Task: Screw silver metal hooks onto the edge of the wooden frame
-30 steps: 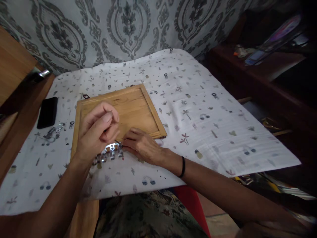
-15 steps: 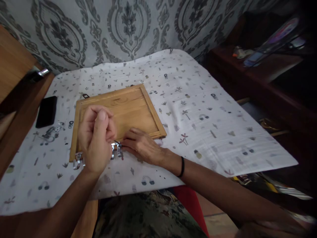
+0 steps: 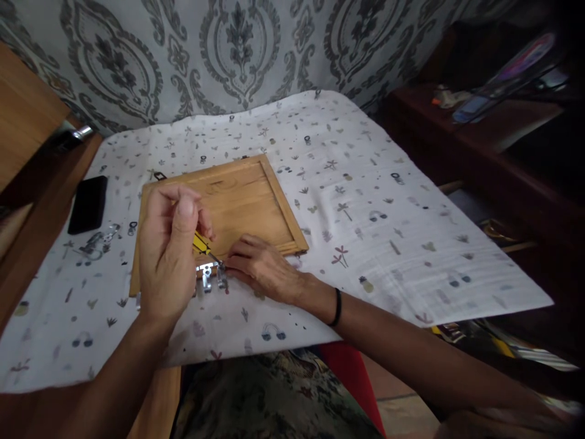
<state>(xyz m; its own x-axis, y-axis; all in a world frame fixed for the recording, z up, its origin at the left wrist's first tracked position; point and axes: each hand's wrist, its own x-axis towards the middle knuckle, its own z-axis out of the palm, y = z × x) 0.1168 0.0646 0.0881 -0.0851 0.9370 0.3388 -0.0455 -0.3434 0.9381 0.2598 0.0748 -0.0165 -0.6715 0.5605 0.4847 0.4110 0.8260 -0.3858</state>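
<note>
My left hand [image 3: 171,256] is closed around the yellow handle of a screwdriver [image 3: 201,244], most of which it covers. The thin shaft slants down to the right, its tip at a metal hook rail [image 3: 208,271] along the near edge of a framed wooden board [image 3: 242,204]. My right hand [image 3: 265,268] lies over that same edge, its fingers curled and pressed against the right end of the rail. Whatever sits right under those fingertips is hidden. Silvery hooks hang from the rail over the cloth.
A black phone [image 3: 88,204] lies on the patterned white cloth [image 3: 365,231] at the left, above a small heap of loose metal hooks [image 3: 95,242]. A small hanger loop [image 3: 159,176] sticks out from the board's far edge. Dark furniture [image 3: 479,158] holding various items stands at the right.
My left hand has turned and shifted slightly left, so the screwdriver's yellow handle and shaft now show. My right hand stays at the rail.
</note>
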